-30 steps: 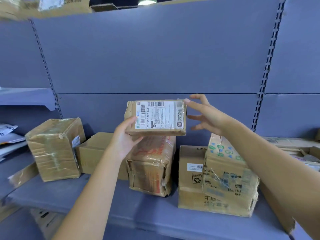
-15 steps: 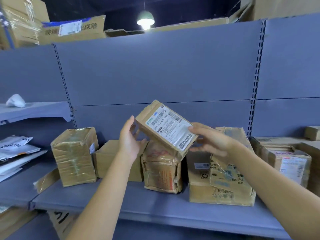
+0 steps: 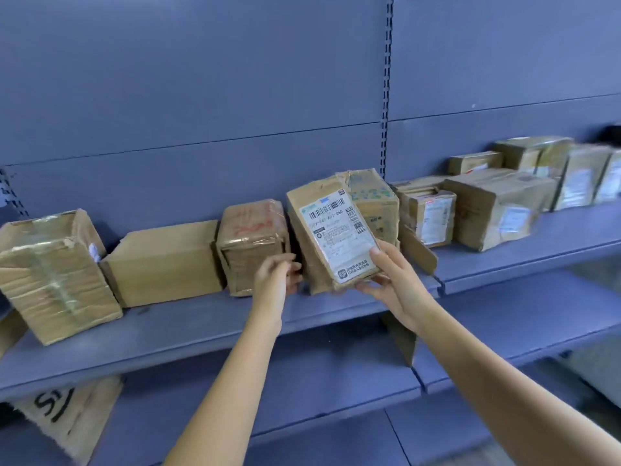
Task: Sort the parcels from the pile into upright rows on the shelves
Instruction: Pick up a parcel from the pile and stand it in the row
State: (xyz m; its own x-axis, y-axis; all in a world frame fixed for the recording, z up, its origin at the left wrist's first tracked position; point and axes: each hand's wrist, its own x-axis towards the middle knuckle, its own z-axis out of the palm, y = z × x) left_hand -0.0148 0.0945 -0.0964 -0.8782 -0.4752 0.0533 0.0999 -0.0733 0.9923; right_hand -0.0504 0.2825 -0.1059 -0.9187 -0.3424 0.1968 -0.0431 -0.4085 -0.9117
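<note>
Flat brown cardboard parcel [image 3: 331,237], white shipping label: was held tilted on end just right of the red-printed taped carton [image 3: 252,245], label outward, presumably to join the upright row. Its lower corner was pinched by the right hand [image 3: 395,287]; the grip of the left hand [image 3: 275,275] could not be told.

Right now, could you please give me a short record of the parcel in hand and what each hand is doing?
Item: parcel, label facing out
Pose: tilted, not yet upright
Place: over the shelf, right of the red-marked box, in front of the green-printed box
Right hand: right hand grips the lower right corner, thumb on the label
Left hand: left hand at the lower left edge, grip unclear
</note>
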